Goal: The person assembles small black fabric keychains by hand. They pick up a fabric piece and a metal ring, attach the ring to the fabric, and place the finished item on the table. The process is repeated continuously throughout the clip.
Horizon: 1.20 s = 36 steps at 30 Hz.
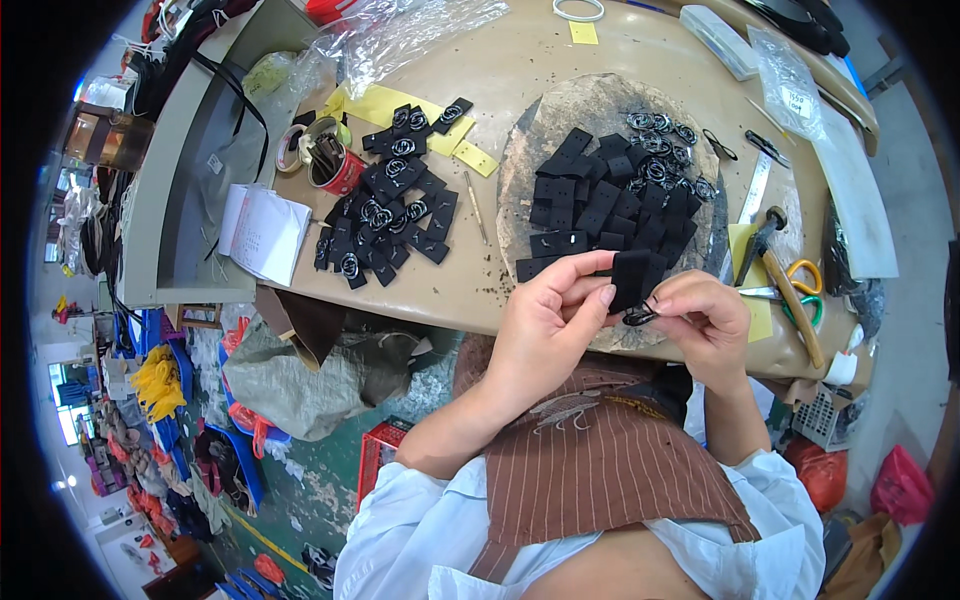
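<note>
Between thumb and fingers, my left hand [555, 318] pinches a black strap piece [632, 277] above the near edge of the table. My right hand [706, 318] is closed on a small dark ring buckle [640, 316] at the strap's lower end. Just beyond both hands, flat black strap pieces [600, 195] lie heaped on a round worn board [520, 140]. Beside them on that board sits a cluster of loose dark ring buckles [660, 150]. Farther left is a pile of black straps with rings attached [385, 215].
A red tin of tools [335, 168], tape rolls and a notebook [265, 232] stand left, beside a grey cabinet panel. A hammer [790, 300], scissors [803, 278] and a metal ruler [756, 185] lie right. Plastic bags [410, 40] and a clear box [718, 42] are at the back.
</note>
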Motion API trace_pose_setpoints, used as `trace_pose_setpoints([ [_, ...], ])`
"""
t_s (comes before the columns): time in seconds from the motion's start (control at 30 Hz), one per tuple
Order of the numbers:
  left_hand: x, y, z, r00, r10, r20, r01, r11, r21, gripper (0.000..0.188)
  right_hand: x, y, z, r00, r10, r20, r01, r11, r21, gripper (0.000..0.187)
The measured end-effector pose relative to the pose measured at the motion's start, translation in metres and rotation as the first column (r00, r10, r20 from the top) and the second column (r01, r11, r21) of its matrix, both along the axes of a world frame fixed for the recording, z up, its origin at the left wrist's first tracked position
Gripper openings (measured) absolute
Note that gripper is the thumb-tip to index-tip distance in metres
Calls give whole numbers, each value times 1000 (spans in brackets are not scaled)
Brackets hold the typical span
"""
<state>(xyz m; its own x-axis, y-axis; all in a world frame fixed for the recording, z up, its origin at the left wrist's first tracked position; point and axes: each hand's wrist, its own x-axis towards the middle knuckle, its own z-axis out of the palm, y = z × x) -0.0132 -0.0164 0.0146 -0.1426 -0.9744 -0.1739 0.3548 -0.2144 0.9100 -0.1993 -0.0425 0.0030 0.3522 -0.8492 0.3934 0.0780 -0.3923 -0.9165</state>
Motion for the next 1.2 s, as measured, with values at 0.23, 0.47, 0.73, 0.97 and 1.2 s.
trace_pose_setpoints([
  [0.23,5,8,0,975,-33,220,55,994,-91,34,2,-2,8,998,11,-61,-13,1000,-21,22],
  [0.47,5,10,-2,971,-33,235,54,995,-82,31,7,-1,8,987,24,-157,-6,994,112,19],
  [0.73,-1,16,-7,999,-15,40,17,998,-62,27,7,5,10,996,26,-83,-8,979,204,14],
  [0.97,-6,27,-17,994,55,-95,-56,998,-10,28,9,9,20,998,68,17,-69,919,388,14],
  [1.2,8,28,-9,992,-111,64,116,990,-82,30,6,9,31,984,89,-157,-27,933,359,12],
])
